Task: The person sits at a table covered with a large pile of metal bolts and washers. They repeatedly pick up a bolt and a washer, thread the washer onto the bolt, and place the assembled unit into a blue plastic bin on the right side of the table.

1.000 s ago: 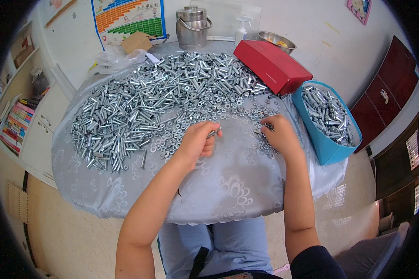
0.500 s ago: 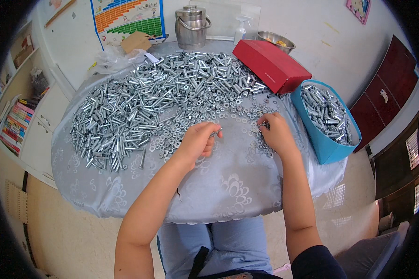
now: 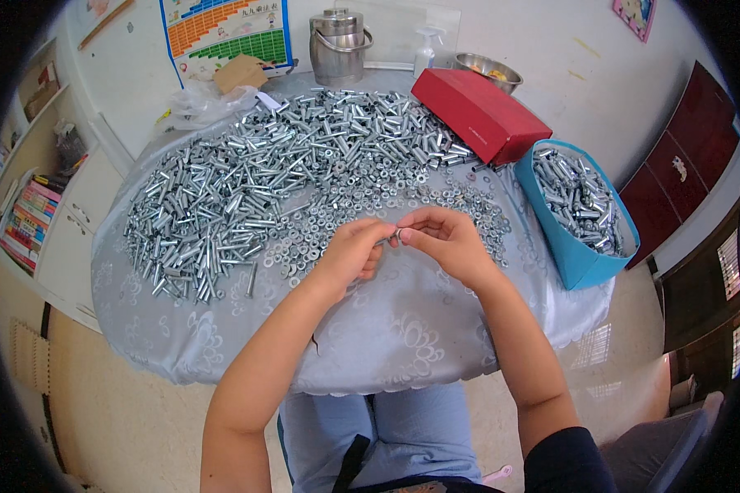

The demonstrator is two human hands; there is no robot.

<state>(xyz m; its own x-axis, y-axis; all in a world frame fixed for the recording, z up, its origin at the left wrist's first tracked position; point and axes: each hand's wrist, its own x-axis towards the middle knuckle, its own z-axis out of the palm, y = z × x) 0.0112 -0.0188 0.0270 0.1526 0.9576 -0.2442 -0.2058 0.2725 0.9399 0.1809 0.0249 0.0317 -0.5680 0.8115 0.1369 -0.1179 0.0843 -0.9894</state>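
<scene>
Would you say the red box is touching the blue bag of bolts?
Touching: the head view shows the red box's lower corner meeting the blue bag's rim without a gap.

Between my fingertips (image 3: 403,236) a silver bolt (image 3: 393,239) glints; beyond them spreads a silver-grey heap of bolts (image 3: 247,189), under them a pale blue cloth (image 3: 403,329) with white floral print, right a blue bin (image 3: 575,263), red box (image 3: 478,113) behind.

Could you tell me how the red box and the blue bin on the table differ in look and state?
The red box is flat, rectangular and closed, so its contents cannot be seen; the blue bin is deep, open-topped and filled with silver bolts. The red box lies wholly on the table, while the blue bin sits at its right edge. Both stand on the far right side.
</scene>
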